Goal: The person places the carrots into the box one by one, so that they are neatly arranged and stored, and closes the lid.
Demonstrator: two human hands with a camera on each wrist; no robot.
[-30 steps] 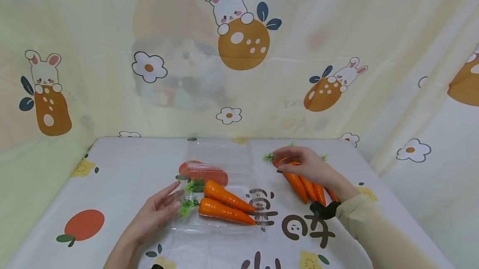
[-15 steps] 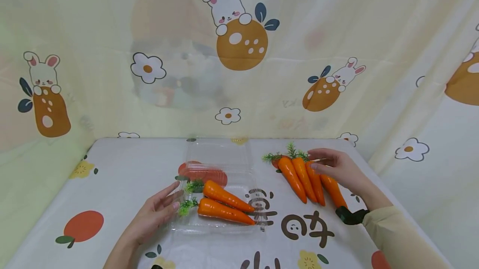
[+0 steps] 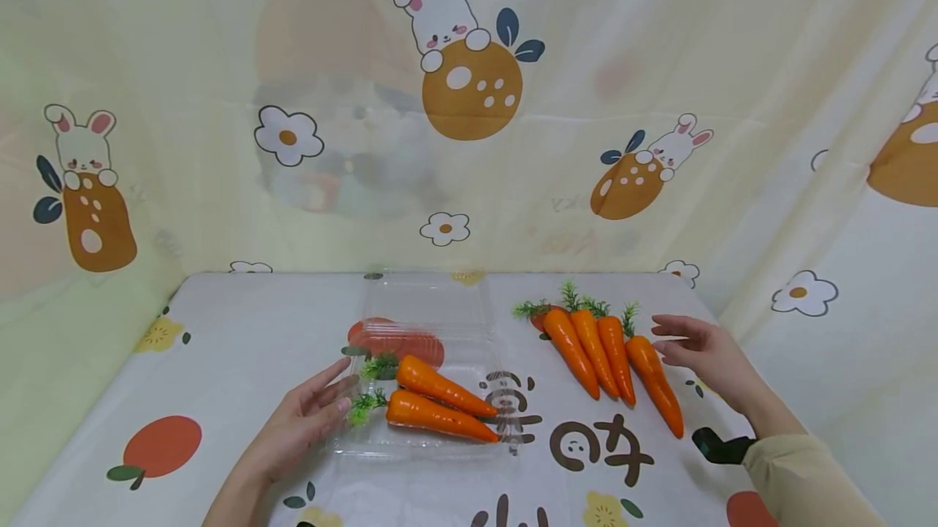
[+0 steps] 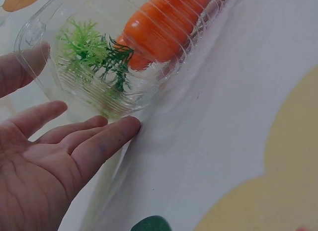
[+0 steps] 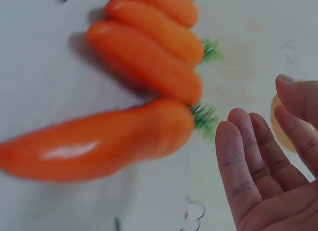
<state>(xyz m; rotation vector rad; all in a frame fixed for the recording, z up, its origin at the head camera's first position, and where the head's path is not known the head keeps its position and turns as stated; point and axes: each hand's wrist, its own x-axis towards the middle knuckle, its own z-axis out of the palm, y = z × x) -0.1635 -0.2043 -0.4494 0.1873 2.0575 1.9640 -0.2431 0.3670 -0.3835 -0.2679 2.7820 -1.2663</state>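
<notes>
A clear plastic box (image 3: pixel 421 454) stands with its lid (image 3: pixel 428 299) raised toward the back. Two orange carrots with green tops lie side by side in it, the nearer carrot (image 3: pixel 440 416) in front of the farther carrot (image 3: pixel 447 387). At the box's left end my left hand (image 3: pixel 296 421) keeps its fingers extended, fingertips right at the plastic wall. Several more carrots lie on the cloth to the right; the rightmost carrot (image 3: pixel 655 384) slants a little apart from the others. Just right of it, my right hand (image 3: pixel 703 356) holds nothing, its fingers relaxed.
A pale printed cloth (image 3: pixel 256 348) covers the table, and a matching curtain (image 3: pixel 352 242) closes off the back and sides. Beside the rightmost carrot, the row of other carrots (image 3: pixel 586 352) fans out with leafy tops toward the back.
My right hand has moved right across the carrots, from the left end of the row to beyond the rightmost carrot, uncovering them. The rightmost carrot now lies farther right. My left hand stays put.
</notes>
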